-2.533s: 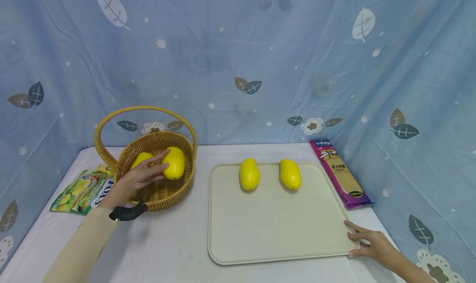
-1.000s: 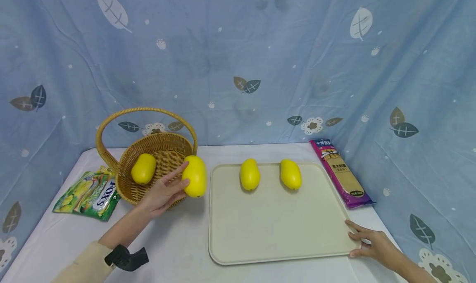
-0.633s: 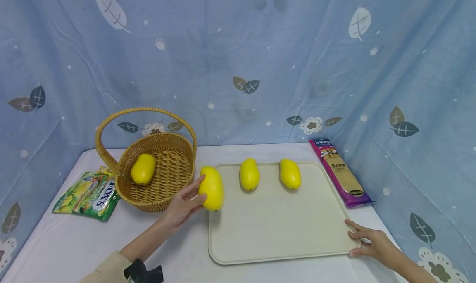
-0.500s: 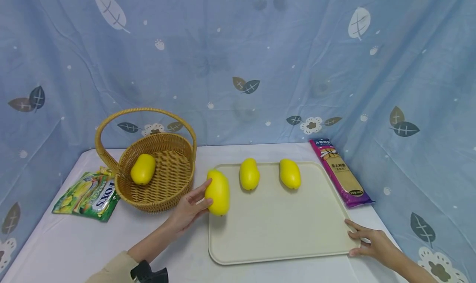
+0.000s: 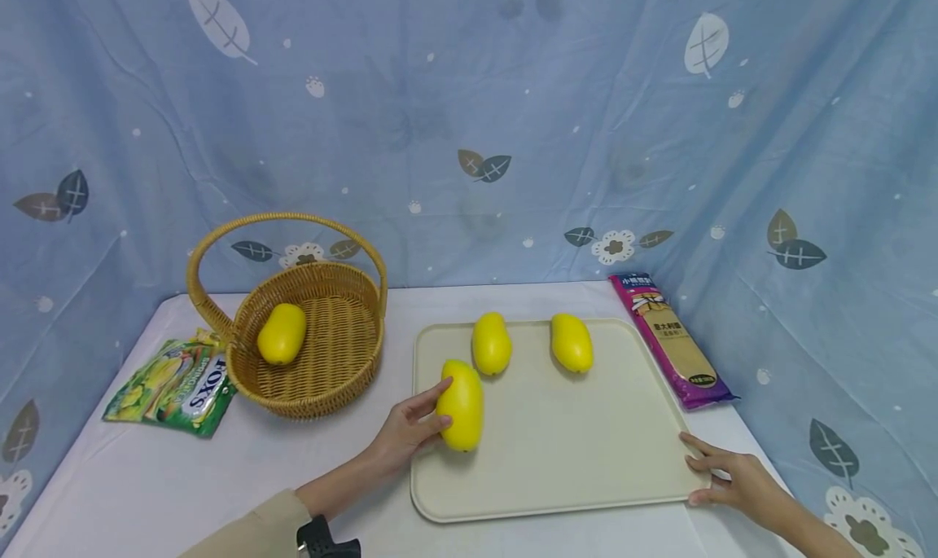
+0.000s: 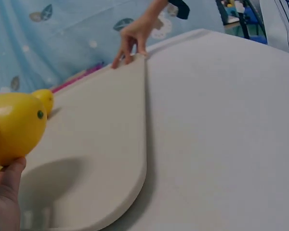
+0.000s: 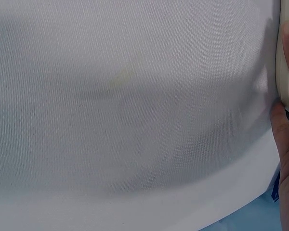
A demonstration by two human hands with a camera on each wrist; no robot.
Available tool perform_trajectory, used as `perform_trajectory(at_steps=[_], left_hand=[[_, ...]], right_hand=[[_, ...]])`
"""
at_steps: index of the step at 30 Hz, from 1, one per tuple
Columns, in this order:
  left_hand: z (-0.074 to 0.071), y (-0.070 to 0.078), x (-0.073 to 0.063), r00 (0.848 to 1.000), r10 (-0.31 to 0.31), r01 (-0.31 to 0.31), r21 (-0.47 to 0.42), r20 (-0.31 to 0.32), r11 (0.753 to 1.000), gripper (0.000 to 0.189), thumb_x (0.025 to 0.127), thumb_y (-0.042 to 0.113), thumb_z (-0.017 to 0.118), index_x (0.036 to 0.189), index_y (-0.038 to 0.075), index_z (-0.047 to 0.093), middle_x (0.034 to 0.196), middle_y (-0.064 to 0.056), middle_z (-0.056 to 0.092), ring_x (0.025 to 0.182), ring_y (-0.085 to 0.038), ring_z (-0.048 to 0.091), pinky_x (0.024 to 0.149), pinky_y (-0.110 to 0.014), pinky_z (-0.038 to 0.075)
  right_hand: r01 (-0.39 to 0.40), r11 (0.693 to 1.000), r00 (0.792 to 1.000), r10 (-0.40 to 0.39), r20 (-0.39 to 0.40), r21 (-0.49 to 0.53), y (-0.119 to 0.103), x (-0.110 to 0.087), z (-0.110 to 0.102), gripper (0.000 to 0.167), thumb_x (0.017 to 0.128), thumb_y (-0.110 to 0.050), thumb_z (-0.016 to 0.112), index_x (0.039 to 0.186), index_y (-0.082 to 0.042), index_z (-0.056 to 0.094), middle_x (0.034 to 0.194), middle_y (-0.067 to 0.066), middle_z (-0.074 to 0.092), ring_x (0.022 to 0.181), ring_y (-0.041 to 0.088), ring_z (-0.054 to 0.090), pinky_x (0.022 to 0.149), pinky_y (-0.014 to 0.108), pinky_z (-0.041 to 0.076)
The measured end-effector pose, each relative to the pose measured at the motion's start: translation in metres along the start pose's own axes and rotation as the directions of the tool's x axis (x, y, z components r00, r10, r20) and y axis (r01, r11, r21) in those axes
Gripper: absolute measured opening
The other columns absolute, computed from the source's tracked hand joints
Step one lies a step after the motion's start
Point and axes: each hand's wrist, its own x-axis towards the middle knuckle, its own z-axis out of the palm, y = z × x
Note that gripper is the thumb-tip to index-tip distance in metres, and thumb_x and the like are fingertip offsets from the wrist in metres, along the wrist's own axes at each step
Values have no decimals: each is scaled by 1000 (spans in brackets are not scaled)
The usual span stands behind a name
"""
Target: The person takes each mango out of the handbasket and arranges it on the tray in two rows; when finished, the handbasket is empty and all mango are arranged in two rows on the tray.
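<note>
My left hand (image 5: 410,429) pinches a yellow mango (image 5: 463,406) between thumb and fingers, over the left part of the beige tray (image 5: 572,452). In the left wrist view this mango (image 6: 17,127) hangs above the tray, with its shadow on the surface below. Two more mangoes lie along the tray's far side, one left (image 5: 492,344) and one right (image 5: 572,343). My right hand (image 5: 740,485) grips the tray's near right corner, with fingers on the side rim and the thumb by the front edge. Another mango (image 5: 282,334) lies in the wicker basket (image 5: 344,379).
The basket's tall handle (image 5: 286,216) arches up at the back left. Beside it lies a green candy bag (image 5: 176,383). A purple noodle packet (image 5: 670,342) lies along the tray's right side. Blue patterned cloth (image 5: 469,134) hangs behind the white table (image 5: 352,533).
My left hand has lifted one mango out of the basket and carried it right and nearer, over the tray's left side. My right hand has stayed at the tray corner.
</note>
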Motion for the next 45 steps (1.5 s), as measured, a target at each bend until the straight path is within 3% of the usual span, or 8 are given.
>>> perform_trajectory(at_steps=[7, 17, 23, 30, 38, 45], left_hand=[[17, -11, 9, 1000, -3, 4, -8, 22, 1000, 62, 89, 17, 69, 145, 12, 42, 153, -19, 27, 133, -35, 39, 94, -35, 50], [48, -23, 21, 999, 7, -3, -78, 51, 997, 56, 88, 8, 69, 140, 8, 48, 152, -20, 29, 133, -31, 40, 93, -35, 50], [70, -29, 28, 997, 18, -12, -71, 72, 997, 53, 88, 7, 69, 138, 6, 51, 152, -19, 31, 133, -30, 40, 93, -33, 50], [94, -34, 37, 998, 30, -27, -50, 60, 998, 50, 87, 7, 70, 135, 7, 55, 147, -17, 40, 123, -26, 51, 89, -32, 53], [119, -38, 55, 994, 96, -96, -14, 50, 995, 47, 86, 0, 69, 131, 2, 57, 140, -17, 49, 124, -30, 52, 95, -30, 49], [141, -42, 69, 994, 96, -96, 10, 50, 995, 46, 86, -1, 68, 131, 3, 58, 136, -14, 54, 119, -26, 55, 93, -29, 50]], right_hand=[[12, 1000, 1000, -12, -3, 19, 0, -1, 0, 51, 65, -20, 84, 99, 15, 67, 135, -29, 34, 110, -15, 41, 78, -3, 39], [3, 1000, 1000, -3, 3, 9, 0, -1, 0, 51, 65, -21, 83, 100, 14, 68, 136, -29, 34, 110, -15, 40, 78, -3, 39], [3, 1000, 1000, -3, -3, 1, 1, -2, 0, 50, 65, -21, 84, 100, 13, 69, 136, -29, 34, 111, -15, 40, 78, -3, 38], [-17, 1000, 1000, 17, 1, 5, -1, -1, 0, 50, 66, -21, 83, 100, 13, 68, 135, -28, 34, 111, -15, 39, 78, -3, 39], [20, 999, 1000, -20, -18, 34, 0, -2, -1, 47, 66, -15, 83, 100, 14, 68, 137, -27, 36, 110, -14, 42, 77, -1, 41], [1, 999, 1000, 0, -4, 42, -1, -2, -1, 49, 67, -15, 83, 102, 15, 67, 137, -27, 35, 109, -13, 44, 77, -1, 42]])
